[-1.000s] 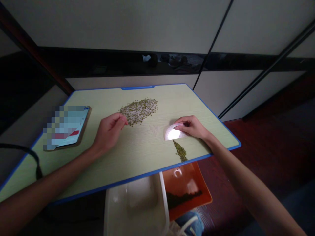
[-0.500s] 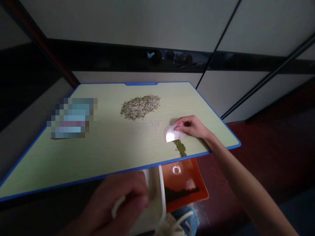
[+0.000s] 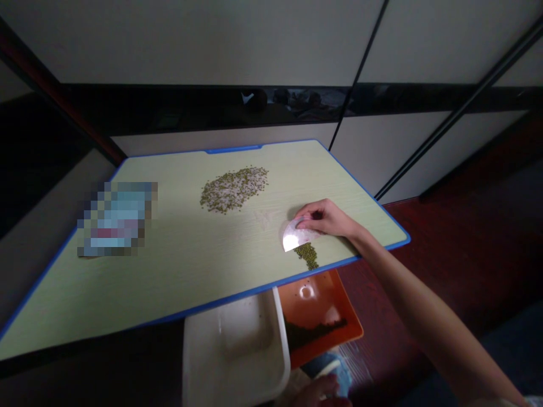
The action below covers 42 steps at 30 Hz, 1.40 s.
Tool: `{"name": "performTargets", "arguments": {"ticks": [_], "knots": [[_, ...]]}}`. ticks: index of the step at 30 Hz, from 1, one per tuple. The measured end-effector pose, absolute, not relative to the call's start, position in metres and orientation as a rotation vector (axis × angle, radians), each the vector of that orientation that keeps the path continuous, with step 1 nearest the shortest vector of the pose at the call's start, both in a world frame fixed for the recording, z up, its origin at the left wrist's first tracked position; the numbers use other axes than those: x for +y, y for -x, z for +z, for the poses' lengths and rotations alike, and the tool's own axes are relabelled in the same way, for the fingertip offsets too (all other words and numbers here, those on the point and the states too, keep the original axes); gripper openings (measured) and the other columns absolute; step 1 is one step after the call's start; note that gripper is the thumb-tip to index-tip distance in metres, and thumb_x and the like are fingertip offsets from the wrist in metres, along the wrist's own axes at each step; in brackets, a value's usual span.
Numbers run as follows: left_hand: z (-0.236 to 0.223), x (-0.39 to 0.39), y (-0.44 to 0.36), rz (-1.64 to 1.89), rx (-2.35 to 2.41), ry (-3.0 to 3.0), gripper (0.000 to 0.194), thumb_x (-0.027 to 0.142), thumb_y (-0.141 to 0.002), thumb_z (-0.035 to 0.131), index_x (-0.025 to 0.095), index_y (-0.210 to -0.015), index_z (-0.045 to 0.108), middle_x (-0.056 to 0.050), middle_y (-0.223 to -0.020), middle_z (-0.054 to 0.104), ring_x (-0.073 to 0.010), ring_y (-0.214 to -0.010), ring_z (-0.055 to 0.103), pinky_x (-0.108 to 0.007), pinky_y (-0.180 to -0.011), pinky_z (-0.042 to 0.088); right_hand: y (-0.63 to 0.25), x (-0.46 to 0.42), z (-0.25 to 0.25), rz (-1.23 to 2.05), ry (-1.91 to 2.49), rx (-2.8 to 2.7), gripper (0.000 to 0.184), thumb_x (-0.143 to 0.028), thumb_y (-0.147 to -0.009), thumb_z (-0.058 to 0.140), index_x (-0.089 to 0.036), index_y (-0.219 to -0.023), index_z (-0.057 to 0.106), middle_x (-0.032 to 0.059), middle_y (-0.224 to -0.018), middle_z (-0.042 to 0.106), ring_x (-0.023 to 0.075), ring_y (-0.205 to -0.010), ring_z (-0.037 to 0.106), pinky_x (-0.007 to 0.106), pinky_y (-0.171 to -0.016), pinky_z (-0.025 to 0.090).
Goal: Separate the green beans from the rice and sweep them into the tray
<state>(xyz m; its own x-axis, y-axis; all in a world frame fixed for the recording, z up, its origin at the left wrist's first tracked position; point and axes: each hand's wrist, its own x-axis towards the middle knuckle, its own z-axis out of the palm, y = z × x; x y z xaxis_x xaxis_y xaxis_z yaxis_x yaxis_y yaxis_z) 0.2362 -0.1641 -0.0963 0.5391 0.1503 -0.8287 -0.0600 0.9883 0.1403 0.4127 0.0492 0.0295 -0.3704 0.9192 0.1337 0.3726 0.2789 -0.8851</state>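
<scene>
My right hand (image 3: 323,218) is closed on a clear plastic protractor (image 3: 292,238), its straight edge facing the near side of the table (image 3: 178,249). Against that edge lies a small strip of green mung beans (image 3: 307,255), close to the blue table rim. Farther back and left spreads a larger pile of green beans mixed with pale grains (image 3: 233,189). At the bottom edge of the view, below the table, a blurred part of my left hand (image 3: 322,393) shows; its fingers cannot be made out.
Below the near rim hang or stand a white plastic bin (image 3: 237,339) and, right of it, an orange tray (image 3: 316,294) holding dark green beans. A blurred-out phone (image 3: 116,220) lies at the table's left. A pale cabinet (image 3: 203,45) rises behind.
My left hand has left the table near the mixed pile and dropped toward the bottom of the view. My right hand has drawn the protractor slightly nearer, and the bean strip is shorter.
</scene>
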Motion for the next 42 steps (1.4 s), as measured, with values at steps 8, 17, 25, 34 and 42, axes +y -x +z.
{"name": "performTargets", "arguments": {"ticks": [8, 17, 25, 34, 42], "knots": [[-0.103, -0.15, -0.258, 0.383, 1.092, 0.366, 0.022, 0.018, -0.078, 0.062, 0.008, -0.058, 0.06, -0.007, -0.054, 0.066, -0.0064, -0.04, 0.055, -0.01, -0.033, 0.032, -0.414, 0.041, 0.03, 1.019, 1.15, -1.899, 0.023, -0.028, -0.069, 0.069, -0.008, -0.079, 0.069, -0.0035, -0.052, 0.047, 0.0069, -0.047, 0.041, 0.021, -0.043, 0.031], [-0.095, -0.152, -0.262, 0.464, 1.141, 0.394, 0.031, 0.014, -0.087, 0.046, 0.008, -0.061, 0.063, -0.006, -0.055, 0.066, -0.0048, -0.04, 0.054, -0.01, -0.034, 0.035, -0.414, 0.032, 0.033, 0.996, 1.148, -1.923, 0.022, -0.028, -0.07, 0.068, -0.008, -0.079, 0.07, -0.002, -0.053, 0.05, 0.0078, -0.049, 0.042, 0.022, -0.047, 0.033], [-0.093, -0.153, -0.263, 0.457, 1.107, 0.405, 0.021, 0.009, -0.081, 0.054, 0.008, -0.061, 0.063, -0.009, -0.059, 0.067, -0.0072, -0.042, 0.056, -0.012, -0.037, 0.037, -0.415, 0.026, 0.031, 0.941, 1.218, -1.94, 0.026, -0.032, -0.071, 0.068, -0.009, -0.081, 0.071, 0.0006, -0.059, 0.056, 0.0091, -0.052, 0.044, 0.022, -0.049, 0.033], [-0.08, -0.148, -0.267, 0.496, 1.127, 0.397, 0.024, 0.011, -0.084, 0.049, 0.007, -0.064, 0.062, -0.009, -0.057, 0.066, -0.0062, -0.039, 0.054, -0.011, -0.035, 0.034, -0.416, 0.018, 0.03, 0.925, 1.275, -1.904, 0.027, -0.035, -0.071, 0.068, -0.01, -0.08, 0.072, 0.0011, -0.06, 0.058, 0.0097, -0.054, 0.045, 0.023, -0.049, 0.034], [-0.077, -0.144, -0.269, 0.502, 1.162, 0.358, 0.028, 0.013, -0.087, 0.045, 0.006, -0.065, 0.061, -0.008, -0.055, 0.064, -0.0047, -0.038, 0.052, -0.01, -0.033, 0.032, -0.417, 0.017, 0.029, 0.959, 1.275, -1.862, 0.027, -0.035, -0.07, 0.069, -0.01, -0.078, 0.071, 0.0001, -0.059, 0.056, 0.0084, -0.053, 0.043, 0.022, -0.049, 0.033]]}}
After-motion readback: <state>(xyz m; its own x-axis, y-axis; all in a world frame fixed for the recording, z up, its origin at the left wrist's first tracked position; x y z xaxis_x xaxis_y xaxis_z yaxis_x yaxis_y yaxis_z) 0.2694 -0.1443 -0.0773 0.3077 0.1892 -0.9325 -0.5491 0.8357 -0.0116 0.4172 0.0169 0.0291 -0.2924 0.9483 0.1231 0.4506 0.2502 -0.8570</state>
